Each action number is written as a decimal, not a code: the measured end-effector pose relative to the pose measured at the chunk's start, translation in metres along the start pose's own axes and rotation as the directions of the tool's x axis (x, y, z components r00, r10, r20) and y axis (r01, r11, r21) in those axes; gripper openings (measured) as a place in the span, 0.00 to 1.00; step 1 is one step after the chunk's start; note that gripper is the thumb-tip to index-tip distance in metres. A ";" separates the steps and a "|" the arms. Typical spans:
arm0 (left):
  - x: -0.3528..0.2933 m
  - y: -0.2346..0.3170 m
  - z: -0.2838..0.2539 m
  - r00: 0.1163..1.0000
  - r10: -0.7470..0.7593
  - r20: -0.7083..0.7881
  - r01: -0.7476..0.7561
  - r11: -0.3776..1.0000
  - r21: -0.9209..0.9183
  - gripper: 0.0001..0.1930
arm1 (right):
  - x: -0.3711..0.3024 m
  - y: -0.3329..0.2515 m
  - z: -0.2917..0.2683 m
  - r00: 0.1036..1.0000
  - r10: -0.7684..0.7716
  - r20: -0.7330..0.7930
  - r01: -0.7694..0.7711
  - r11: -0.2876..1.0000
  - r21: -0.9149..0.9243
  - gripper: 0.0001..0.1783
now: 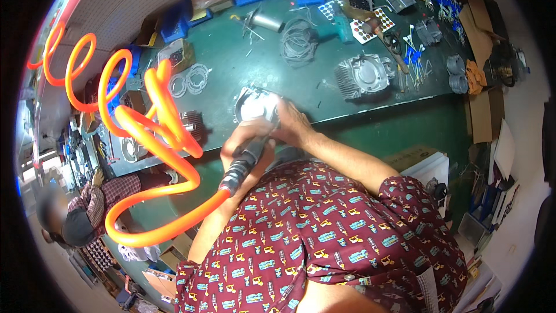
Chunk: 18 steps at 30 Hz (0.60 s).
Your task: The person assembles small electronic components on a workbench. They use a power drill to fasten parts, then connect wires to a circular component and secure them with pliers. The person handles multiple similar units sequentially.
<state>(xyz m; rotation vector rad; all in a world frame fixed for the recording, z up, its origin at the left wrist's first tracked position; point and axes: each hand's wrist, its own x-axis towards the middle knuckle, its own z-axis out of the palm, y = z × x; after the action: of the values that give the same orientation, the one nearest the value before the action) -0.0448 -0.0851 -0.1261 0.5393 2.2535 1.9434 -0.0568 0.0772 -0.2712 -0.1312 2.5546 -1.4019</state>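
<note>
My left hand (243,134) is wrapped round the black handle of an air tool (250,159), its fingers closed. A thick orange coiled hose (156,197) runs from the tool's lower end up to the far left. My right hand (292,123) grips the side of a bright round metal housing (255,103) at the near edge of the bench. The tool's front end is hidden by my hands, and glare washes out the housing's face. Right of my hands lies a finned metal engine casing (365,75).
On the green bench (231,52) lie clear tubing coils (298,40), a teal power tool (340,30), a hammer (379,26), a metal cylinder (266,21) and blue-white cable ties (414,55). Blue bins (174,23) line the back. Another person (87,214) sits at the left.
</note>
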 end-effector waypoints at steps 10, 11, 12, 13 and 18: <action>0.001 -0.005 -0.004 0.990 0.096 -0.101 -0.094 0.995 0.019 0.12 | -0.001 -0.004 -0.001 1.000 0.015 -0.016 -0.015 1.000 0.010 0.57; 0.001 -0.001 -0.004 0.989 0.080 -0.124 -0.076 0.996 0.038 0.12 | -0.002 0.000 0.000 0.999 -0.035 -0.037 0.035 0.999 0.014 0.57; 0.000 -0.001 -0.007 0.982 0.113 -0.152 -0.109 0.993 0.033 0.13 | 0.000 0.001 0.001 0.999 -0.023 -0.028 0.024 0.999 0.023 0.57; 0.000 -0.002 -0.011 0.973 0.146 -0.180 -0.142 0.989 0.030 0.13 | 0.003 0.002 0.003 1.000 -0.012 -0.018 0.013 0.999 0.032 0.57; 0.003 -0.008 -0.037 0.914 0.281 -0.293 -0.166 0.917 0.364 0.15 | 0.005 0.002 0.000 0.998 0.052 0.023 -0.053 0.998 0.036 0.56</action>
<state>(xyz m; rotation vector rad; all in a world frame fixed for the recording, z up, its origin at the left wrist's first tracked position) -0.0612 -0.1199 -0.1273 0.5582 2.8900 1.8841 -0.0619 0.0772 -0.2741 -0.0724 2.4949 -1.4188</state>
